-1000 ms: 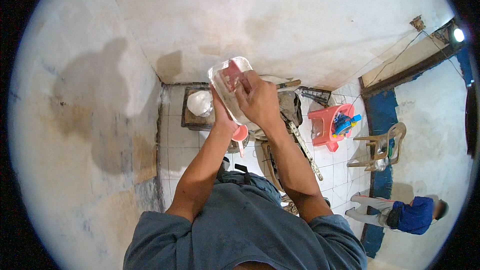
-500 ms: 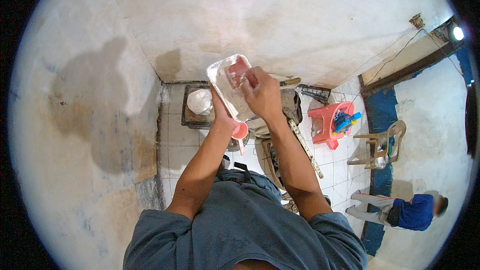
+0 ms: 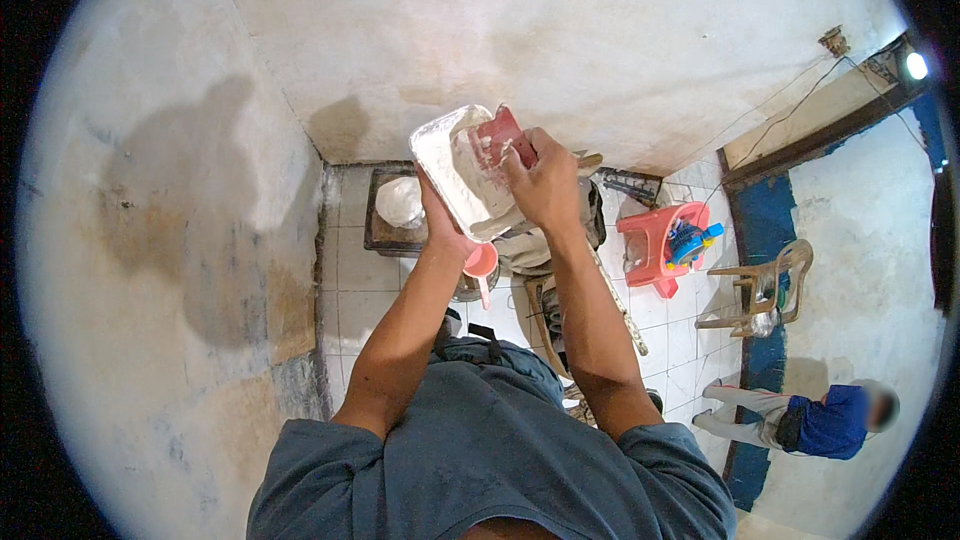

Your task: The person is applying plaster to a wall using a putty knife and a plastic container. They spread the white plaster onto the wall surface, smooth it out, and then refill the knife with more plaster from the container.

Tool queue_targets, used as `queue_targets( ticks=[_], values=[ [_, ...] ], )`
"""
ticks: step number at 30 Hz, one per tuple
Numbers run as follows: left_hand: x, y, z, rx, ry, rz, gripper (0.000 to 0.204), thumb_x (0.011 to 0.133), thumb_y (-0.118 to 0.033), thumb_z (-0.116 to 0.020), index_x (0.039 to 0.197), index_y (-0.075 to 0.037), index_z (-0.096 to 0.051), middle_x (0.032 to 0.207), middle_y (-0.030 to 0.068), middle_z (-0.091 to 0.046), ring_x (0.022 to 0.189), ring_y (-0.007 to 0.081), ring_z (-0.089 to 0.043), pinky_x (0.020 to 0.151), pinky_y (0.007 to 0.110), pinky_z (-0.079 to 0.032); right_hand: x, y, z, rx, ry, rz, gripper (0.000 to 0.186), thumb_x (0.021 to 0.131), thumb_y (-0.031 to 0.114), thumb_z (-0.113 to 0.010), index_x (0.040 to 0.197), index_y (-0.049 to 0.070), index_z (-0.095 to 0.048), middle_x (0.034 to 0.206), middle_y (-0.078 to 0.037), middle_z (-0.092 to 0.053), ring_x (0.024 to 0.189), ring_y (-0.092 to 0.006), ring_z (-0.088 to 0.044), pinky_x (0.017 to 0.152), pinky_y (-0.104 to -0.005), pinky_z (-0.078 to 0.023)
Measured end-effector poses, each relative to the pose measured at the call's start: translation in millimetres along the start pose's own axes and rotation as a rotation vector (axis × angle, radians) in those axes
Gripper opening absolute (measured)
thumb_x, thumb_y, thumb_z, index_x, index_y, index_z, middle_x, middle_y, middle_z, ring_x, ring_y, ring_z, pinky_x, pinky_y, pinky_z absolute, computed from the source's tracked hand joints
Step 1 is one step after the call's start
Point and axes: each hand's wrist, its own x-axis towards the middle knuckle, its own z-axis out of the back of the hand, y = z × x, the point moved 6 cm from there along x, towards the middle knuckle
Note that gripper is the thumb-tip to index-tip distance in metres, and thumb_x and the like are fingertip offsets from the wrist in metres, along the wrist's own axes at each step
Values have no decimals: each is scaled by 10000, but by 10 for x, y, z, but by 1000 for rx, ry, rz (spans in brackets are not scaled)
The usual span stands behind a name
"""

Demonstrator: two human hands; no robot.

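Left hand [image 3: 438,218]: grips the white, shiny, box-shaped tray [image 3: 430,155] by its left side; if this hold slips, the tray could tip.
Soft white paste [image 3: 470,183]: lies in the tray; too hard a scrape could flick it over the rim.
Right hand [image 3: 547,183]: grips the flat red scraper [image 3: 499,132] over the tray's right side.
Tray: long way runs away from the person, far end leaning left.
Scraper: messy edge points left, into the tray; fingers hide its back end.

Left hand [image 3: 440,218] holds white tray [image 3: 434,155], right hand [image 3: 549,182] red scraper [image 3: 499,136]
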Motion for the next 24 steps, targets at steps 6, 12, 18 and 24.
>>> queue_targets(
  ticks=[6, 12, 18, 24],
  values=[
    [50, -28, 241, 38, -38, -95, 557, 949, -546, -358, 1363, -186, -455, 1325, 67, -531, 1210, 260, -515, 1031, 452, -415, -97, 291, -182, 15, 56, 107, 178, 815, 168, -627, 833, -2, -576, 691, -224, -606, 649, -411, -614, 594, -430, -486],
    [13, -34, 195, 75, -101, -122, 525, 956, -540, -341, 1336, -206, -481, 1303, 47, -542, 1196, 250, -521, 1022, 435, -419, -138, 501, -158, -43, 133, 134, 191, 818, 181, -636, 845, 7, -561, 700, -232, -614, 670, -431, -617, 600, -463, -493],
    [44, -45, 263, 84, -121, -137, 567, 938, -579, -334, 1330, -200, -488, 1311, 60, -541, 1198, 271, -515, 1027, 456, -404, -123, 463, -141, -68, 139, 194, 242, 814, 195, -640, 948, 6, -572, 714, -228, -626, 674, -435, -617, 597, -469, -495],
    [70, -45, 293, 16, -81, -115, 602, 930, -607, -320, 1339, -196, -482, 1327, 67, -532, 1212, 283, -504, 1039, 466, -390, -87, 470, -133, -120, 143, 173, 201, 826, 206, -631, 885, 22, -576, 692, -230, -618, 666, -435, -613, 598, -477, -491]
  ],
)
